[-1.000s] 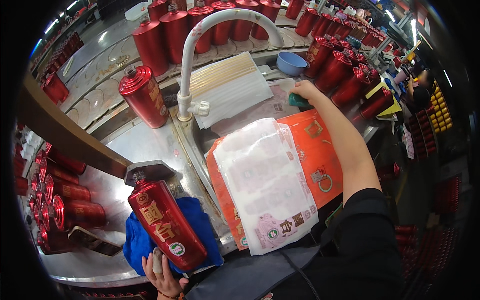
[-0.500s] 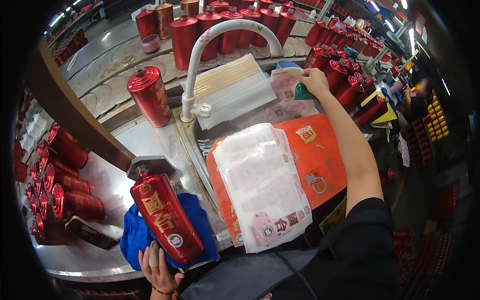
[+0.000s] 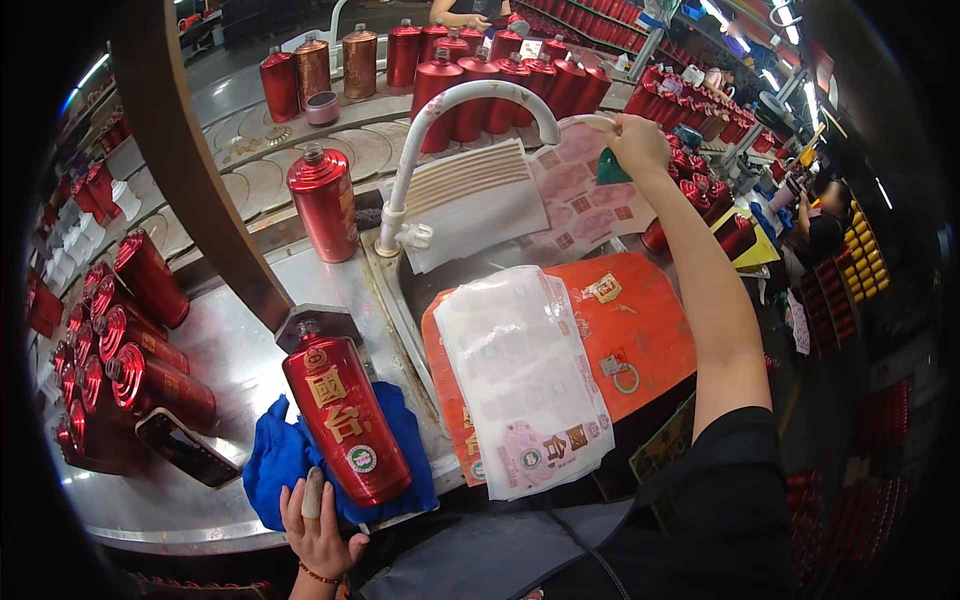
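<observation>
Red bottle [image 3: 345, 425], near left on blue cloth [image 3: 268, 470]: front decoration in place. Printed sheet [image 3: 578, 195], far, right of the tap [image 3: 395, 225]: prints apparently unapplied. Right hand [image 3: 640, 147] grasps sheet and green implement [image 3: 610, 169]; left hand [image 3: 320, 528] lies unclenched beside bottle.

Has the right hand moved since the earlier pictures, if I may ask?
Yes: against the white faucet, the right hand has risen in view, from well below the spout's tip to nearly level.
</observation>
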`<state>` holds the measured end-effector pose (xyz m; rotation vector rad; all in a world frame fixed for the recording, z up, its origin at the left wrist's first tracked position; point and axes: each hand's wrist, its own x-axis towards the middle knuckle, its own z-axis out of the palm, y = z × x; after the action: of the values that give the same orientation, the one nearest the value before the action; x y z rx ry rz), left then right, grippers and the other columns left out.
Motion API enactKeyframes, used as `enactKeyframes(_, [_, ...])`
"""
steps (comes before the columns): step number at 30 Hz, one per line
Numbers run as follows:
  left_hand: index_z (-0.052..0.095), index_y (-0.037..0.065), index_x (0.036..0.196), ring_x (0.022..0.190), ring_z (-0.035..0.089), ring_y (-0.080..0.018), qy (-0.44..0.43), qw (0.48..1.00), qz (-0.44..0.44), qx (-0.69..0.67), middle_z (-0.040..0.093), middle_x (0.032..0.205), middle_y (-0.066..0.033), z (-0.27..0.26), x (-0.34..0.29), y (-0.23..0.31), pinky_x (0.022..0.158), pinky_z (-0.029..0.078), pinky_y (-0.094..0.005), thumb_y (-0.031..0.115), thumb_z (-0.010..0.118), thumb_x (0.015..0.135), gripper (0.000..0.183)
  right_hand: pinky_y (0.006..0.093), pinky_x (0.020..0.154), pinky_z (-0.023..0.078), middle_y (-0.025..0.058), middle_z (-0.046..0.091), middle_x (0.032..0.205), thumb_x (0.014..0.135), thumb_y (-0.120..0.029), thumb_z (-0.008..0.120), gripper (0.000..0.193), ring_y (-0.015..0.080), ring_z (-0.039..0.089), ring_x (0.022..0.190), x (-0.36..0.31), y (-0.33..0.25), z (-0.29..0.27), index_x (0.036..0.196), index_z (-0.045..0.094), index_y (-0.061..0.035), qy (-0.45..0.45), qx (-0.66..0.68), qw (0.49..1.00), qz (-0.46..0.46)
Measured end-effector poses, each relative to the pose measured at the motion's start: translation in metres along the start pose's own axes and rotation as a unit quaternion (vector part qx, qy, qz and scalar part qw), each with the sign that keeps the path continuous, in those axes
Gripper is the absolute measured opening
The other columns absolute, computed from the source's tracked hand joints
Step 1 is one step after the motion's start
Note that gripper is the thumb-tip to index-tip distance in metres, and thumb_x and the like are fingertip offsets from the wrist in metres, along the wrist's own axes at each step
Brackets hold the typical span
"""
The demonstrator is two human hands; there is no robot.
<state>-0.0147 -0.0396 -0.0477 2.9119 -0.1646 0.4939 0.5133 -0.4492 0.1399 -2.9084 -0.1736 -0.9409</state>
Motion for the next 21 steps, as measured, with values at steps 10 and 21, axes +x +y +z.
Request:
enactKeyframes(10, [0.057, -0.007, 0.136, 0.138, 0.044, -0.0424, 0.012, 1.0, 0.017, -0.015, 0.053, 0.146, -0.0248, -0.002, 0.006, 0.002, 0.116, 0.032, -0.0599, 0.065, 0.033, 0.103, 0.084, 0.0485, 0.082, 0.058, 0.0116, 0.075, 0.099, 0.092, -0.029, 0.056, 0.025, 0.0325, 0.068, 0.104, 0.025, 0.001, -0.092, 0.096, 0.076, -0.0148, 0.053, -0.18, 0.982, -0.017])
enactKeyframes(21, [0.054, -0.006, 0.14, 0.141, 0.042, -0.041, 0.023, 0.999, 0.019, -0.01, 0.051, 0.148, -0.0237, -0.005, 0.008, 0.0, 0.118, 0.031, -0.0582, 0.063, 0.035, 0.103, 0.081, 0.0313, 0.064, 0.054, 0.0061, 0.073, 0.08, 0.082, -0.029, 0.074, 0.034, 0.0164, 0.069, 0.068, 0.052, 0.079, -0.183, 0.1, 0.076, -0.0002, -0.113, 0.212, 0.968, 0.072])
